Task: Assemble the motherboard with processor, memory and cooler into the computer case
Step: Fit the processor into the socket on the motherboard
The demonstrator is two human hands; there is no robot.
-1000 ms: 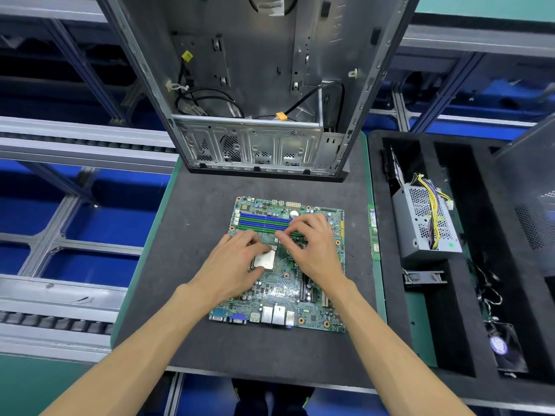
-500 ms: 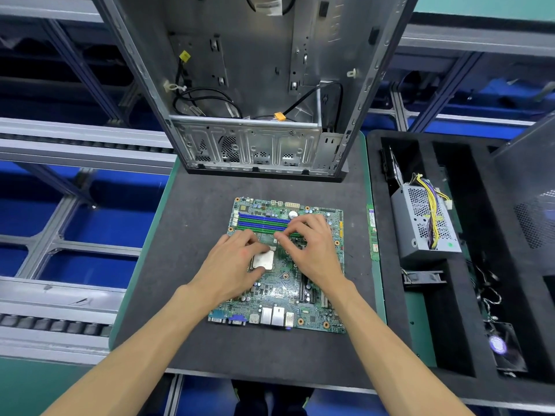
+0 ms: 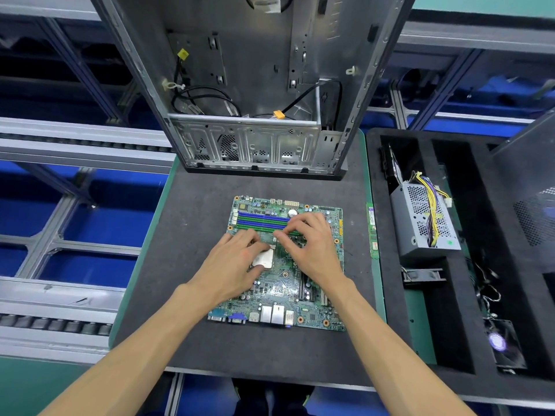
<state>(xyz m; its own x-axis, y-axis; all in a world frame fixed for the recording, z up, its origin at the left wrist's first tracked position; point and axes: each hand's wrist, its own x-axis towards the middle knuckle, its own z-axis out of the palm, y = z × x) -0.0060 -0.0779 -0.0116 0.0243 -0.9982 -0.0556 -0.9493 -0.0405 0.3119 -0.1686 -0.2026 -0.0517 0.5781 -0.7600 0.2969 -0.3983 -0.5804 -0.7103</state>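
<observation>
Motherboard [image 3: 285, 283]: flat on grey bench [image 3: 195, 211] mat, under both hands. Left hand [image 3: 231, 265]: fingers curled round the processor [image 3: 263, 259] at its socket. Right hand [image 3: 312, 250]: fingertips pinching at the board beside the processor. Beyond the hands: open computer case [image 3: 255, 85]. Right of right hand: memory stick [image 3: 372, 229], power supply [image 3: 423, 220] in foam tray [image 3: 375, 175].

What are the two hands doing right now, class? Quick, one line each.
Left hand: fingers curled at the processor on the motherboard; a firm grip cannot be told.
Right hand: fingers curled over the board; what they hold, if anything, cannot be told.
</observation>
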